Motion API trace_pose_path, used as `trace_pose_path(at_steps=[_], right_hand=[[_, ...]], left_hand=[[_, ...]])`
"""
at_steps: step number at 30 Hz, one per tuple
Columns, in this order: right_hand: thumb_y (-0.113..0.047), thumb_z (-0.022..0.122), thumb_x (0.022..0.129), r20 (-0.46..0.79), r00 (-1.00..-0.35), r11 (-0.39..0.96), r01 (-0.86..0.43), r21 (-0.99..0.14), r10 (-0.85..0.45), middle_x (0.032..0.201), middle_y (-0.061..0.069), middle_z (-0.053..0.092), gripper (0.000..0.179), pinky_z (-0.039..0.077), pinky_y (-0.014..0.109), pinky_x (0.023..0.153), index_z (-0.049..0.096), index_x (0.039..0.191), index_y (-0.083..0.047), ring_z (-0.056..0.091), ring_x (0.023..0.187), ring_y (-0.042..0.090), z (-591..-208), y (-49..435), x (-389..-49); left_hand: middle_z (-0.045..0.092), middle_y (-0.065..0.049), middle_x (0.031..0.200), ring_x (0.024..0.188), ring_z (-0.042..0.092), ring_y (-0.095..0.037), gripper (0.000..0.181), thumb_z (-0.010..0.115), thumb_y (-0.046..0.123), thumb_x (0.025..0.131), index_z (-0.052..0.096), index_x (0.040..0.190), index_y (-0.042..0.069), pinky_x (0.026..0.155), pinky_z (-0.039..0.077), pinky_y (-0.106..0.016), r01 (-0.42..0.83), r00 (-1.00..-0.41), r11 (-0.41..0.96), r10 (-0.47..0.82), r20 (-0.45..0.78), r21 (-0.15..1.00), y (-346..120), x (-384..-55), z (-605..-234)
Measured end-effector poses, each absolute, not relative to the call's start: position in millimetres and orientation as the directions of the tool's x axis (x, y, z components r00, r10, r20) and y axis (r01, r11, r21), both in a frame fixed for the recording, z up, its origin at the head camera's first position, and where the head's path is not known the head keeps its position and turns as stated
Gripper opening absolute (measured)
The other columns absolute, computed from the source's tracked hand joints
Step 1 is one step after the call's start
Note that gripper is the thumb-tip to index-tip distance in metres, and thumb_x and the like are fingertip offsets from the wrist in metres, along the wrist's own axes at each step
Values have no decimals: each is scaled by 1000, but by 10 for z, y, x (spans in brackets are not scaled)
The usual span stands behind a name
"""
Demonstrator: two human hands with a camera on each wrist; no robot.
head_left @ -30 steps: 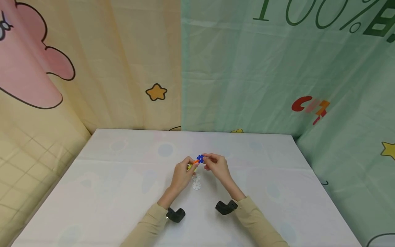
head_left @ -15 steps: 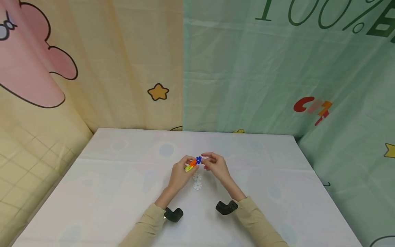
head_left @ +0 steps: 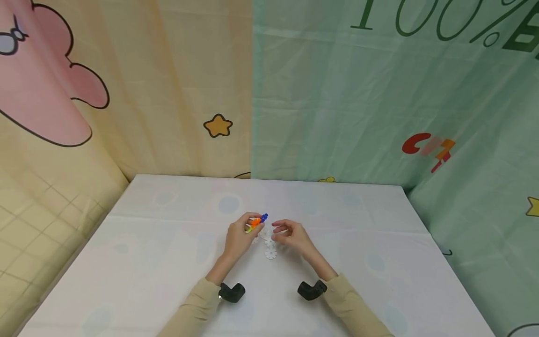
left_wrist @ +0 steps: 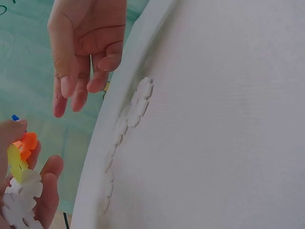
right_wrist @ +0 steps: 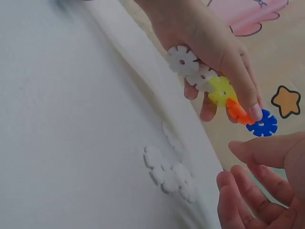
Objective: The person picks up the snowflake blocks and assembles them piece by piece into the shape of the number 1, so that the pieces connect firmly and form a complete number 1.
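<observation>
My left hand (head_left: 239, 238) grips a short chain of notched plastic snowflake discs. In the right wrist view the chain runs from white discs (right_wrist: 183, 61) through a yellow disc (right_wrist: 222, 91) and an orange disc (right_wrist: 238, 112) to a blue disc (right_wrist: 263, 124) at the tip. The thumb lies over the orange and blue end. Just to the right, my right hand (head_left: 296, 238) is apart from the chain, fingers loosely bent, holding nothing. Below both hands, several white snowflake discs (head_left: 271, 253) lie on the table, linked in a row; the left hand partly hides them in the head view.
The white tabletop (head_left: 358, 290) spreads around the hands. Behind it hang a cream curtain (head_left: 177, 70) and a green curtain (head_left: 328, 93). A black wrist camera (head_left: 232, 293) sits on the left cuff and another black camera (head_left: 312, 290) on the right.
My right hand has let go of the blue disc and dropped slightly, away from the chain. My left hand has shifted left with the chain, which is now turned more edge-on.
</observation>
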State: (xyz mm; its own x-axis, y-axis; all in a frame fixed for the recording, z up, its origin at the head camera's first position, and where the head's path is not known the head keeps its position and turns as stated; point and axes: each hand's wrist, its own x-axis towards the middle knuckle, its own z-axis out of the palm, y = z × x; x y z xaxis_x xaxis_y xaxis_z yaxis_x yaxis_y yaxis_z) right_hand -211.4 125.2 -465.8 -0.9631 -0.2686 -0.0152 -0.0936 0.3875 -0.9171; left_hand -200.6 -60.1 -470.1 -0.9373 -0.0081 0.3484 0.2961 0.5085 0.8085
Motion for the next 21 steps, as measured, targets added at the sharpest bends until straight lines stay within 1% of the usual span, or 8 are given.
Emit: trace_pose_path(at_steps=[2, 6, 9, 13, 15, 17, 21], right_hand=[[-10, 72, 82, -47, -953, 380, -74, -922, -298, 104, 20, 69, 39, 54, 26, 65, 62, 118, 1, 64, 73, 14, -4657, 1265, -2092], [-12, 75, 81, -94, -939, 381, -41, -924, -330, 104, 19, 68, 42, 52, 25, 63, 62, 119, 1, 64, 73, 12, -4678, 1282, -2066], [-11, 78, 78, -79, -933, 441, -90, -893, -350, 100, 15, 68, 42, 49, 23, 60, 63, 116, -1, 62, 71, 10, -4716, 1282, -2056], [-12, 83, 72, -39, -929, 545, -182, -818, -369, 89, 8, 66, 40, 43, 20, 54, 66, 107, -4, 51, 61, 9, -4760, 1276, -2027], [-14, 85, 70, -37, -928, 579, -200, -790, -371, 85, 5, 64, 38, 39, 20, 52, 67, 103, -6, 46, 58, 9, -4773, 1269, -2006], [-16, 86, 69, -29, -928, 612, -221, -760, -372, 82, 2, 62, 37, 36, 20, 51, 68, 100, -8, 44, 57, 9, -4780, 1262, -1988], [-18, 86, 70, -20, -927, 649, -248, -719, -376, 80, 0, 62, 33, 35, 18, 51, 69, 97, -10, 43, 57, 8, -4770, 1251, -1960]], left_hand=[[69, -5, 82, 64, 55, -12, 25, 74, 24, 85, 68, 108, 15, 55, 41, -18, 288, -939, 510, -15, 343, 810, -610, -2004, -4711], [66, -6, 78, 58, 60, -16, 26, 74, 23, 85, 67, 108, 14, 49, 41, -18, 269, -949, 472, -15, 313, 839, -626, -2011, -4719], [66, -8, 78, 55, 65, -21, 25, 73, 22, 86, 67, 107, 12, 45, 42, -18, 267, -954, 443, -7, 301, 856, -634, -2014, -4716], [66, -10, 81, 55, 66, -24, 24, 72, 21, 87, 66, 107, 11, 45, 41, -18, 263, -956, 429, -2, 292, 864, -631, -2005, -4708], [67, -10, 83, 55, 66, -24, 23, 71, 21, 88, 66, 107, 11, 45, 41, -18, 257, -959, 424, 0, 283, 868, -627, -1997, -4706], [67, -11, 84, 55, 67, -24, 22, 69, 22, 89, 66, 108, 10, 45, 41, -19, 257, -959, 423, 5, 282, 869, -625, -1991, -4708], [67, -10, 84, 55, 66, -23, 22, 67, 23, 90, 66, 108, 10, 44, 41, -20, 266, -958, 428, 15, 287, 864, -621, -2000, -4706]])
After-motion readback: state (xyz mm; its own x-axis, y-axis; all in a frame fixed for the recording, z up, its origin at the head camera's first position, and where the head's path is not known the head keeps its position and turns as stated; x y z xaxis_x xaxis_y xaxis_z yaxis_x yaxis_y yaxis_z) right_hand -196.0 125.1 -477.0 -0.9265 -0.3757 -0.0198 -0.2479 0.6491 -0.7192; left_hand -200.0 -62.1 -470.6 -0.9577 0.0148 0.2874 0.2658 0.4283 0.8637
